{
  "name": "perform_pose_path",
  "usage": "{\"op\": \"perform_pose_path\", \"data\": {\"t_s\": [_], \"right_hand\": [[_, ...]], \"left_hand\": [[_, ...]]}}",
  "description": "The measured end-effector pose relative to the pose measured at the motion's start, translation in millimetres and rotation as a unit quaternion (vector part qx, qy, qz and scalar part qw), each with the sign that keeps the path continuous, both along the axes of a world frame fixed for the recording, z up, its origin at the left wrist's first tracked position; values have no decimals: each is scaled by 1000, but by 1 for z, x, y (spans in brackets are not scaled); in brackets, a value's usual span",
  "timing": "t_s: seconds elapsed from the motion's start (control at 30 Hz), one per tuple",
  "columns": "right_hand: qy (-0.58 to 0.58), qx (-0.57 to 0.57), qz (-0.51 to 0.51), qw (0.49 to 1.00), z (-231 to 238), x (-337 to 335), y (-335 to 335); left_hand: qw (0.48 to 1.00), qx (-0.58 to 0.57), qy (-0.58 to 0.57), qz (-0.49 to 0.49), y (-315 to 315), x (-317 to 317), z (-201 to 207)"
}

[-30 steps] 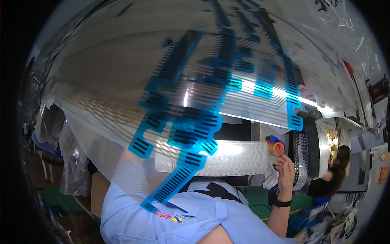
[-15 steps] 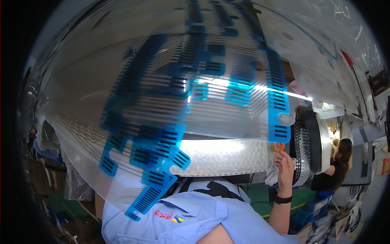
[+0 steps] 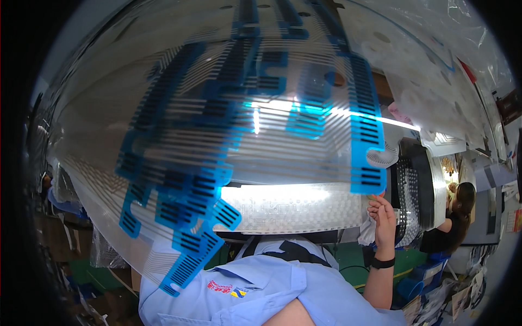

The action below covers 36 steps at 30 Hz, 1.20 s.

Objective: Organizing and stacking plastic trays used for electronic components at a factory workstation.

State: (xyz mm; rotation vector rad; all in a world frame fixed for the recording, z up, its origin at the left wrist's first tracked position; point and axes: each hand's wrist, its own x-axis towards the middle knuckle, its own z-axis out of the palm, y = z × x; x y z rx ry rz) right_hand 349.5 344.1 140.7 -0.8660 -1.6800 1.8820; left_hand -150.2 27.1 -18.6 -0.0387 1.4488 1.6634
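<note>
Shifted left and lower since a second ago: clear sheet with blue tabs and grey printed lines (image 3: 234,136), now hiding nearly all of the orange roll (image 3: 381,194) just above the fingertips of the right hand (image 3: 384,224); spread wide above and to the left of that hand, close to the camera, and overlapping in view the upper edge of the pale dimpled panel (image 3: 304,209) directly left of the hand; seemingly midway through handling, to judge by the pose: raised and spread out, not set down; how much remains, cannot tell; right hand upright at the end of a bent forearm, wrist with black band (image 3: 382,263) just below, fingers narrow, close together and lightly curled toward the roll; cannot tell whether gripping, touching or only near it; white cloth (image 3: 367,232) just left of the palm; left hand not visible, perhaps behind the sheet, so cannot tell whether wide, narrow or holding an edge.
</note>
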Motion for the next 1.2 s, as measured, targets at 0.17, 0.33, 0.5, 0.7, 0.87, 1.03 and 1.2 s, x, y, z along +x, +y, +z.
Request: {"op": "perform_pose_path", "data": {"t_s": [0.17, 0.33, 0.5, 0.7, 0.87, 1.03, 1.2], "right_hand": [[7, -3, 9, 1000, 1, -7, -2], [-14, 13, 0, 1000, 15, -4, -1], [16, 63, -2, 998, 41, -5, -1], [100, 43, 50, 993, 80, -22, -37], [147, 26, 202, 968, 103, -35, -77], [160, -30, 270, 949, 106, -47, -99], [133, -78, 336, 929, 105, -60, -115]], "left_hand": [[990, 9, 135, -31, -19, -1, 3], [998, -31, 50, 16, -12, 23, 35], [996, -33, 34, 81, -48, 40, 55], [994, -51, 39, 89, -86, 66, 88], [990, -11, 84, 109, -108, 96, 129], [981, 24, 98, 167, -110, 140, 195], [970, 2, 151, 192, -132, 157, 208]]}}
